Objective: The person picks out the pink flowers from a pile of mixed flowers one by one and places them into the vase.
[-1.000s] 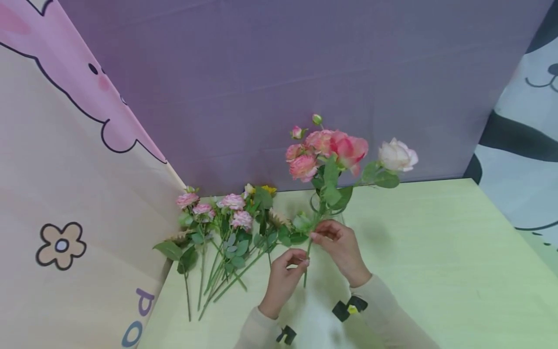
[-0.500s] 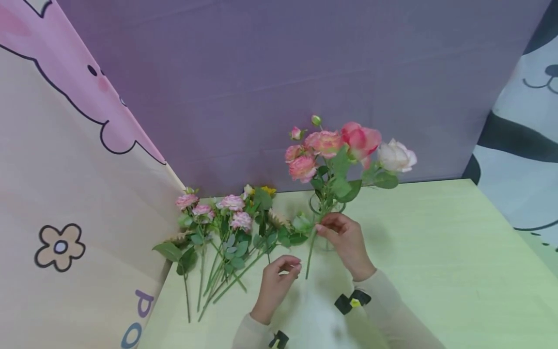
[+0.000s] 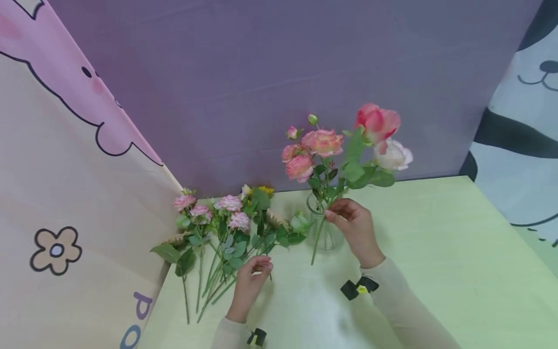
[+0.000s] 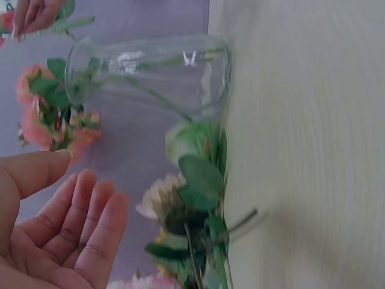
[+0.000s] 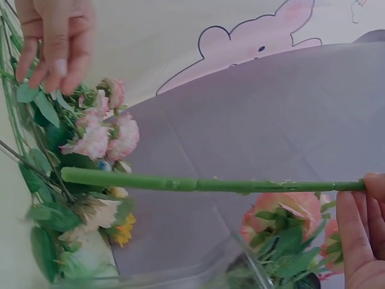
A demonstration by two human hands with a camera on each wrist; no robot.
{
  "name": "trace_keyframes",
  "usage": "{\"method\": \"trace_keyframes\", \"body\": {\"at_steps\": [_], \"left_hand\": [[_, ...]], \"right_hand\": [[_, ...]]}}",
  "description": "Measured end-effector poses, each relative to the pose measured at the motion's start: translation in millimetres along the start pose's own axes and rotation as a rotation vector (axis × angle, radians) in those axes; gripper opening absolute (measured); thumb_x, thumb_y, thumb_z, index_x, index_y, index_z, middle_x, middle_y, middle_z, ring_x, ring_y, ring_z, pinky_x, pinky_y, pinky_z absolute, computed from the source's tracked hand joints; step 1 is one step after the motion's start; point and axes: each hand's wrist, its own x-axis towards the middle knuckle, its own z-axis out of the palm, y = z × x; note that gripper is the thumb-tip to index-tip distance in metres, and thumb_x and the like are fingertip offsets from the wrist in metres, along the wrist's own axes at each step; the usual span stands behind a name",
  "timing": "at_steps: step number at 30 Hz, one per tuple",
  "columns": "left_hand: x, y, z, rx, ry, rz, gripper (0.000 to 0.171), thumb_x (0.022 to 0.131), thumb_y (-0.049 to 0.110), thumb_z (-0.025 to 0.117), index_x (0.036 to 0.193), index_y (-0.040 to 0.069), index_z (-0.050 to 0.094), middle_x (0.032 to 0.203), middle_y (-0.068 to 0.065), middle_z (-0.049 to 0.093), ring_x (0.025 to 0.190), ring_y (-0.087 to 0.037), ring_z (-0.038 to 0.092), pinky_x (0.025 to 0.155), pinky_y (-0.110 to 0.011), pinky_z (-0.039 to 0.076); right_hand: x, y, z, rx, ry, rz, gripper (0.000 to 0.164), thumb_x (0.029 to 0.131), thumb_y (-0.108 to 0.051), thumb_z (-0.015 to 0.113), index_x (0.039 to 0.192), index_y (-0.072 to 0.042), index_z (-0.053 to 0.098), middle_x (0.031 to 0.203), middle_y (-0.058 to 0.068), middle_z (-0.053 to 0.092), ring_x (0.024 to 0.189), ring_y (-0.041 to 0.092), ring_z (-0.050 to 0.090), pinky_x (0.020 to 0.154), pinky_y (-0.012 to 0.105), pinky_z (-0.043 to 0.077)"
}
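My right hand (image 3: 354, 230) pinches the green stem (image 5: 180, 183) of a deep pink rose (image 3: 377, 123); the bare lower end of the stem hangs below the fingers, beside and above the glass vase (image 4: 150, 75). Inside the vase stand a spray of coral-pink roses (image 3: 322, 143) and a white rose (image 3: 394, 155). Holding nothing, my left hand (image 3: 250, 286) hovers by the flowers lying on the table, its fingers relaxed and slightly bent. In the left wrist view, a pale green rose (image 4: 189, 141) lies near the vase's base.
Several cut flowers lie at the table's left, among them pale pink roses (image 3: 231, 203), a beige flower (image 4: 162, 195) and a yellow flower (image 3: 266, 191). Behind the light green table (image 3: 436, 252) hangs a purple backdrop (image 3: 261, 72). A cartoon-printed panel (image 3: 87, 194) borders the left side.
My right hand has moved right and away from me, carrying the deep pink rose over toward the white one. My left hand has let go of the stem and drawn back to the left.
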Motion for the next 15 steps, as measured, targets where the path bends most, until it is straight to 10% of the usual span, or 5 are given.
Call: {"method": "trace_keyframes", "body": {"at_steps": [15], "left_hand": [[4.2, -19.7, -46.2, 0.109, 0.150, -0.098, 0.023, 0.085, -0.001, 0.063, 0.108, -0.003, 0.062, 0.099, -0.014, 0.065, 0.089, -0.021, 0.061, 0.070, -0.021, 0.050]], "right_hand": [[22.7, -17.2, -14.2, 0.160, 0.040, -0.046, 0.013, 0.083, 0.008, 0.065, 0.085, -0.004, 0.062, 0.077, 0.000, 0.066, 0.068, 0.010, 0.062, 0.067, 0.025, 0.056]]}}
